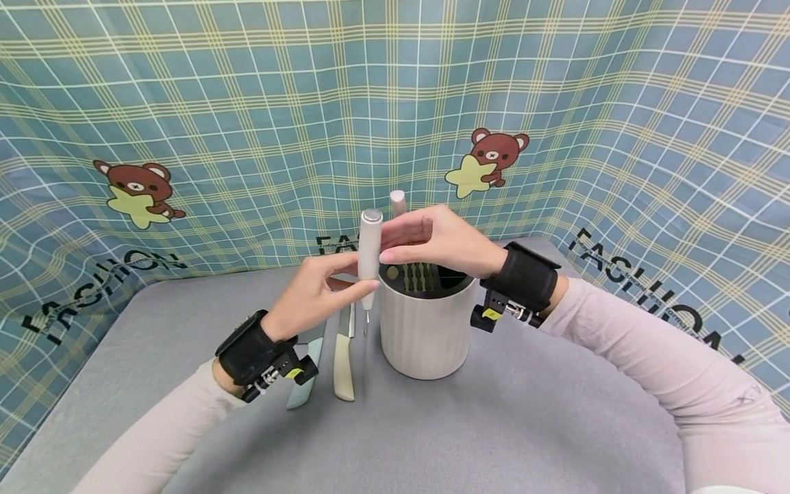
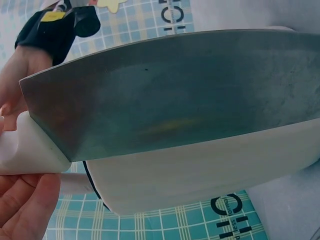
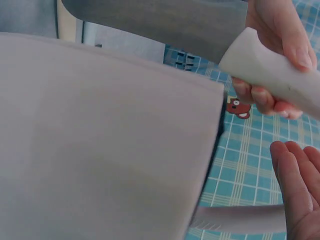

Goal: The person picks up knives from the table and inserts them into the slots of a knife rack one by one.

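Note:
My left hand (image 1: 315,291) grips the white handle of a broad-bladed kitchen knife (image 1: 369,247), held upright with its blade down. The wide steel blade fills much of the left wrist view and is seen edge-on from the head. Just right of it stands a ribbed white knife holder (image 1: 426,336) with a black slotted insert (image 1: 426,280). The blade hangs outside, beside the holder's wall. My right hand (image 1: 441,240) is over the holder, fingertips close by the knife handle; in the right wrist view its fingers (image 3: 287,170) are extended with a gap to the handle. Another white handle (image 1: 398,200) rises from the holder.
Left of the holder, a knife with a cream handle (image 1: 343,370) and one with a light blue handle (image 1: 302,384) lie on the grey cloth-covered table (image 1: 432,439). A checked curtain (image 1: 296,137) with bear prints stands behind and at the sides.

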A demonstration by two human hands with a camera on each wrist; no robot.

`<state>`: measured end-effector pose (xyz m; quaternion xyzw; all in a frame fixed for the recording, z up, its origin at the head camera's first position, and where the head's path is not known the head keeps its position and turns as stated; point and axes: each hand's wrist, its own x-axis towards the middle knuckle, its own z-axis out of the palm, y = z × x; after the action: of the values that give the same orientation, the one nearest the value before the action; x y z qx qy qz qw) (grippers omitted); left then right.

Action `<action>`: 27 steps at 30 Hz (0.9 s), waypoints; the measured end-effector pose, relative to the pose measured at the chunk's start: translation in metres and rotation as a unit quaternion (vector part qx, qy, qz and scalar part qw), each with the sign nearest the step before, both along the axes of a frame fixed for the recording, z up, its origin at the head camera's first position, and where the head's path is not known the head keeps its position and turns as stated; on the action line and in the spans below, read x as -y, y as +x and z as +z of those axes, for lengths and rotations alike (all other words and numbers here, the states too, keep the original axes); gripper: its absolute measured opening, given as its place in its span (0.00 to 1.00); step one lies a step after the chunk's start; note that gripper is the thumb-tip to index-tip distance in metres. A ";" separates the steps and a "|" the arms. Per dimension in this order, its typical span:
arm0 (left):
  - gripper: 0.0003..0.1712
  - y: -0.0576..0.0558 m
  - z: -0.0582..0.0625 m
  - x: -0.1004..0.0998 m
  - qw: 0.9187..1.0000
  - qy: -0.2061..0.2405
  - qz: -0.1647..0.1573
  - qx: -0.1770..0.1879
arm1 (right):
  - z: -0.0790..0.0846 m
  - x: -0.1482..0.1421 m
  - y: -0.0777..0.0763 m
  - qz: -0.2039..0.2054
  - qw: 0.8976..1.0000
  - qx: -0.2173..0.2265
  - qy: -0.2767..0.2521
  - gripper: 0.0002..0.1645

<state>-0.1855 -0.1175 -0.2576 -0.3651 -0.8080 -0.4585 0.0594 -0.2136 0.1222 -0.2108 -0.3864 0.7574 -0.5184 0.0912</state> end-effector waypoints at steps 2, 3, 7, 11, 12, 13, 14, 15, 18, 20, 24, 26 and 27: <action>0.20 0.000 0.000 -0.002 1.000 -0.001 -0.005 -0.001 | 0.001 0.002 0.001 0.010 1.000 -0.005 -0.001 0.23; 0.20 0.000 0.000 -0.003 1.000 -0.002 -0.006 -0.002 | 0.001 0.003 0.002 0.013 1.000 -0.006 0.000 0.22; 0.19 -0.001 0.000 -0.008 1.000 -0.002 -0.013 -0.006 | 0.002 0.006 0.004 0.012 1.000 -0.012 0.003 0.20; 0.18 -0.001 0.000 -0.010 1.000 0.003 -0.016 -0.007 | 0.004 0.009 0.006 0.020 1.000 -0.006 -0.009 0.21; 0.18 -0.001 0.000 -0.011 1.000 0.005 -0.017 -0.005 | 0.004 0.010 0.006 0.022 1.000 -0.004 -0.013 0.21; 0.17 -0.002 0.000 -0.011 1.000 0.006 -0.017 -0.004 | 0.004 0.010 0.006 0.024 1.000 -0.002 -0.016 0.21; 0.17 -0.002 0.000 -0.012 1.000 0.007 -0.018 -0.003 | 0.004 0.011 0.007 0.023 1.000 -0.002 -0.016 0.21; 0.16 -0.002 0.000 -0.012 1.000 0.007 -0.017 -0.002 | 0.003 0.012 0.007 0.024 1.000 -0.001 -0.016 0.21; 0.15 -0.002 -0.001 -0.013 1.000 0.009 -0.012 0.000 | 0.002 0.013 0.006 0.021 1.000 -0.002 -0.014 0.20; 0.15 -0.001 -0.001 -0.014 1.000 0.011 -0.009 0.001 | 0.001 0.014 0.006 0.021 1.000 -0.007 -0.015 0.19; 0.15 -0.001 -0.001 -0.015 1.000 0.014 -0.002 0.005 | 0.001 0.014 0.006 0.023 0.999 -0.017 -0.020 0.18; 0.15 -0.002 -0.002 -0.016 1.000 0.018 0.003 0.013 | 0.000 0.014 0.006 0.020 0.999 -0.018 -0.023 0.17; 0.16 -0.002 -0.002 -0.016 1.000 0.021 0.004 0.016 | 0.000 0.014 0.007 0.019 0.999 -0.018 -0.025 0.17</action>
<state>-0.1871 -0.1019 -0.2594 -0.3530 -0.8007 -0.4807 0.0564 -0.2068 0.1080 -0.2103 -0.4124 0.7380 -0.5284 0.0775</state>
